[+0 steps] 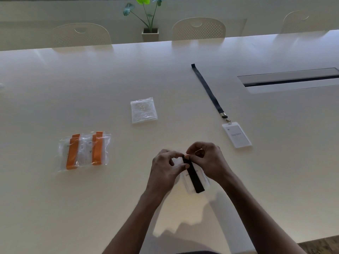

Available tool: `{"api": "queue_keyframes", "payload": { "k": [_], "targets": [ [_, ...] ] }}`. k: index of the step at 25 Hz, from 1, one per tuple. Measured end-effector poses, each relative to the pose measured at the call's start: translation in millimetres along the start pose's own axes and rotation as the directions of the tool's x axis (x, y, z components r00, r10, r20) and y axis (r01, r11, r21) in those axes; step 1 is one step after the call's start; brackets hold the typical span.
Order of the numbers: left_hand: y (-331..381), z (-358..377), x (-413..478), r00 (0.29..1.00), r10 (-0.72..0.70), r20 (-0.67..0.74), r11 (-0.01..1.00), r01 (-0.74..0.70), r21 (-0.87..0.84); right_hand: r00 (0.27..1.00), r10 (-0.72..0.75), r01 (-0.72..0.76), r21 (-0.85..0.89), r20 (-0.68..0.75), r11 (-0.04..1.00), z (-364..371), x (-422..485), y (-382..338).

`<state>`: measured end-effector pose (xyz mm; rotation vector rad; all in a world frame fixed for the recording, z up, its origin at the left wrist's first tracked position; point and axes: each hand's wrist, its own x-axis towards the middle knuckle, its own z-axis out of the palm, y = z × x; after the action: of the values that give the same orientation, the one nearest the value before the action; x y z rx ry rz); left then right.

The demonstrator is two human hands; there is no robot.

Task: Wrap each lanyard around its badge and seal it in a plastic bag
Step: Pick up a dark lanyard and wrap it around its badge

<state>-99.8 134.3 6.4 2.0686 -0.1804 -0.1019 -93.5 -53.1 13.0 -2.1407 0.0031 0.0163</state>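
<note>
While a black lanyard (193,176) sits wound lengthwise round a white badge (186,182), we see the left hand (165,167) and right hand (207,160), fingers curled, pinching the badge's top end.

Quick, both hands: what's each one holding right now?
Left hand: pinching the top end of the lanyard-wrapped badge.
Right hand: pinching the same top end.

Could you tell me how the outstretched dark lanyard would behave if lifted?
The flat dark fabric lanyard probably droops limply; it lies as a thin ribbon. Its clear plastic badge holder, clipped on, would likely dangle and swing.
</note>
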Motion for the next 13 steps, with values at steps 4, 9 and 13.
{"api": "queue_keyframes", "payload": {
  "k": [4, 9, 13],
  "targets": [
    [-2, 3, 0, 1.0, 0.017, -0.015, 1.0, -0.018, -0.022, 0.999, 0.033, -0.034, -0.026, -0.009, 0.999, -3, -4, 3],
    [-3, -2, 5, 1.0, 0.0, -0.027, 0.999, -0.001, -0.034, 0.997, 0.049, -0.05, 0.017, 0.067, 0.999, -11, -6, -1],
    [-11, -7, 11, 0.99, -0.001, -0.139, 0.999, -0.006, -0.05, 0.993, 0.087, -0.089, 0.02, 0.085, 0.996, -12, -4, -4]
  ]
}}
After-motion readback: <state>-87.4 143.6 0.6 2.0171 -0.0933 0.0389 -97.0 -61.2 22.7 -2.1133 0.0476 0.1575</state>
